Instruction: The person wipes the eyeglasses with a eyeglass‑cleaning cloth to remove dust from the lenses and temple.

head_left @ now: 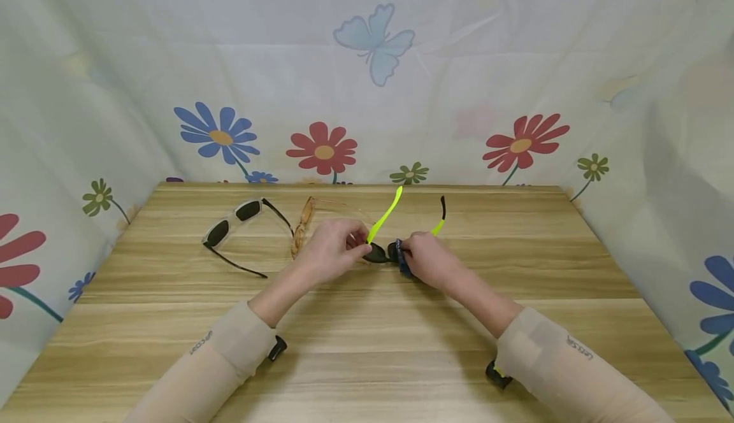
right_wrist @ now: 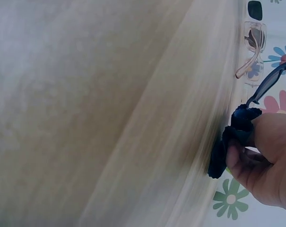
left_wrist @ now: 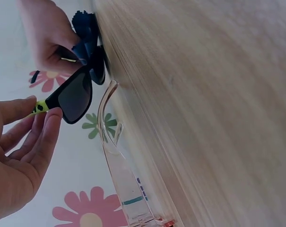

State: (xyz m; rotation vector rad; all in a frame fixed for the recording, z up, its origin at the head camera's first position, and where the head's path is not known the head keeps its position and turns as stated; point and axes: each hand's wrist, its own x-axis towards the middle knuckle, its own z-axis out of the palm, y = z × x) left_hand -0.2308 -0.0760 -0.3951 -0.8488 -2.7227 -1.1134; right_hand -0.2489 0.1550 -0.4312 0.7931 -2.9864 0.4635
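Black sunglasses (left_wrist: 75,97) with bright yellow-green temples are held between both hands, just above the table. My left hand (head_left: 335,248) pinches them by the hinge end of one temple, thumb against fingers. At the other lens, my right hand (head_left: 429,258) grips a dark blue cloth (right_wrist: 242,120) folded over that lens. In the right wrist view the cloth bunches between thumb and fingers, hiding most of that lens. Both temples stand unfolded, pointing away toward the back of the table.
Left of the hands lie clear-framed glasses with an amber tint (head_left: 302,227). Farther left are sunglasses with a pale frame, dark lenses and black temples (head_left: 218,233). The wooden table (head_left: 367,359) ends at a flower-printed curtain (head_left: 424,111).
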